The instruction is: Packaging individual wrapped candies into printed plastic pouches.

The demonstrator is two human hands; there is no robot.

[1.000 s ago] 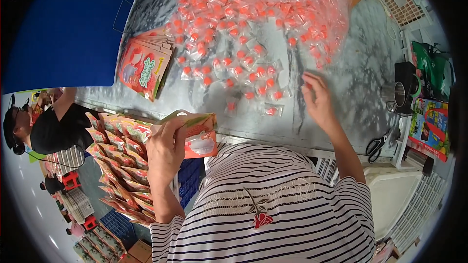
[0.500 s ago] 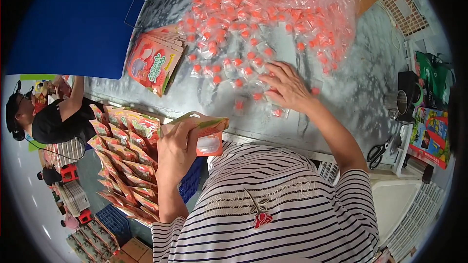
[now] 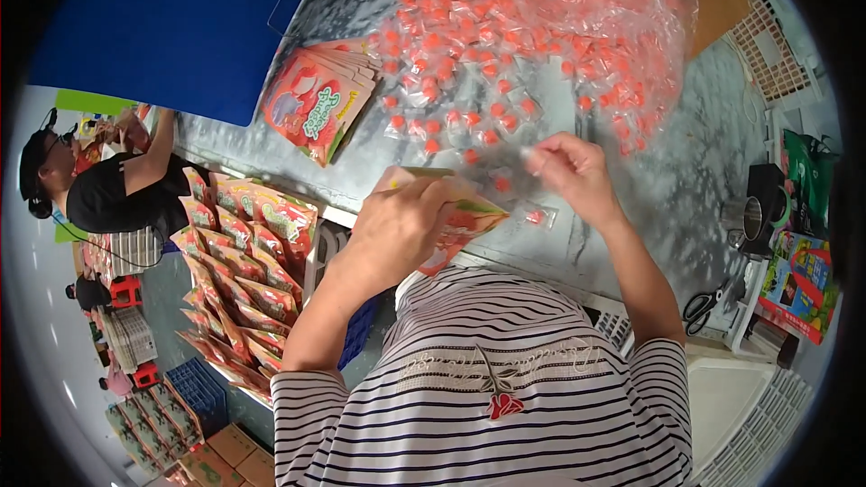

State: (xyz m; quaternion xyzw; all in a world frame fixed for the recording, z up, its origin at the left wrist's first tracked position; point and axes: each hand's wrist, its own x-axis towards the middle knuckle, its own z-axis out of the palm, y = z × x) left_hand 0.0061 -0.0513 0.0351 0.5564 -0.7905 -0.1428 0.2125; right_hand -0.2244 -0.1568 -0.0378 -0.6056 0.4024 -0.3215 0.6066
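My left hand (image 3: 397,225) grips a red-and-pink printed pouch (image 3: 465,233) with a green edge, held tilted just above the table's near edge. To its right, my right hand (image 3: 582,180) is raised over the table with thumb and fingers pinched together. Blur hides what is at those fingertips, though a pale, translucent bit shows there. Small clear packets with round orange-red pieces lie loose around it, one packet (image 3: 535,216) below the hand and another packet (image 3: 502,185) beside the pouch. Beyond them spreads a large heap of the same packets (image 3: 541,41), partly under clear plastic.
A fanned stack of flat pouches (image 3: 316,104) lies at the table's left. Rows of upright pouches (image 3: 244,271) stand in a crate at lower left. A blue panel (image 3: 180,27) blocks the upper left, near a co-worker (image 3: 108,180). Black scissors (image 3: 702,308) lie at right.
My left hand has moved right and up with the pouch, now tilted, toward my right hand. The right hand has lifted off the packets, its spread fingers drawing into a pinch. The view has shifted slightly.
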